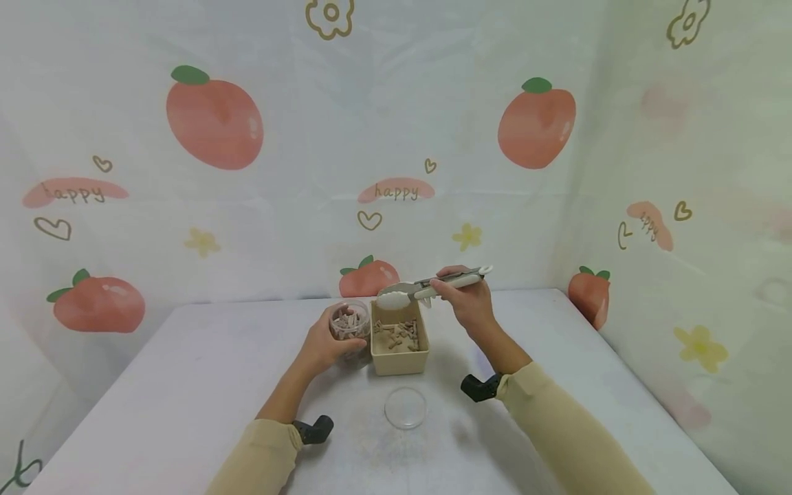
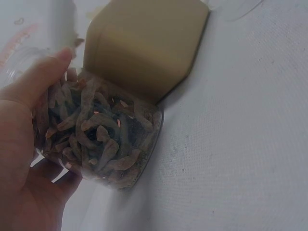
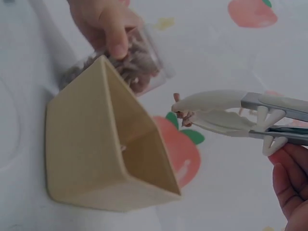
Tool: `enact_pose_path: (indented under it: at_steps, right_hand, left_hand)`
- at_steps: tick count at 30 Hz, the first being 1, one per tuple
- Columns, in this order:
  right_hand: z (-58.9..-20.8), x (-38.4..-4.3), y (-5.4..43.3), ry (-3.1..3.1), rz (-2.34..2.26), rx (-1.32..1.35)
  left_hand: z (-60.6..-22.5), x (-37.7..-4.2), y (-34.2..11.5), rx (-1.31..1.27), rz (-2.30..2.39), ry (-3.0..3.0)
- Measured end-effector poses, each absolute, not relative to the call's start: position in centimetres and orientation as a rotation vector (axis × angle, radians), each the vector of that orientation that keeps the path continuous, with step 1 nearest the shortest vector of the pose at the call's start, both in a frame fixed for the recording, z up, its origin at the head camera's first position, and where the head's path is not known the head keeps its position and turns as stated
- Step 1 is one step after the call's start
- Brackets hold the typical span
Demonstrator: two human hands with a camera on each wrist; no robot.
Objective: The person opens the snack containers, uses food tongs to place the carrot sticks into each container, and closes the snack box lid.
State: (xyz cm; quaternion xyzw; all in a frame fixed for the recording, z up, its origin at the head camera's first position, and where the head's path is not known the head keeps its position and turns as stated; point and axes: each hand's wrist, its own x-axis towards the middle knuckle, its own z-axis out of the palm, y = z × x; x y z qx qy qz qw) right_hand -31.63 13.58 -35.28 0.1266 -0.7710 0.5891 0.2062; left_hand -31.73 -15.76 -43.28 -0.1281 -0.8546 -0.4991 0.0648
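Note:
A clear jar [image 2: 101,130], packed with brownish-grey twisted dried pieces, stands on the table. My left hand [image 1: 323,345] grips it round the side, thumb toward me. Directly right of the jar is a beige open-topped box [image 1: 399,364], with several similar pieces lying on its bottom. My right hand [image 1: 471,306] holds white-and-grey kitchen tongs [image 1: 460,280] by their handles, above and right of the box. In the right wrist view, the tong tips pinch a few small brown pieces [image 3: 183,116] above the box's opening.
A round clear lid [image 1: 405,408] lies on the white table [image 1: 223,385] in front of the box. Behind the table hangs a pale curtain-like backdrop [image 1: 297,227] printed with fruit, and another side of it rises at the right.

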Motion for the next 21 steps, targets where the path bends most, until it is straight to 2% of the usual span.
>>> enact_pose_path:
  at_steps: [12,21]
  right_hand:
    - [-33.1,-31.0,11.6,-2.020,1.739,0.536]
    - [-33.4,-30.9,10.0,-2.059,1.772,0.688]
  left_hand:
    - [-43.2,-31.6,-15.7,-0.379,-1.515,-2.594]
    - [-43.3,-31.7,-15.7,-0.390,-1.540,-2.583]
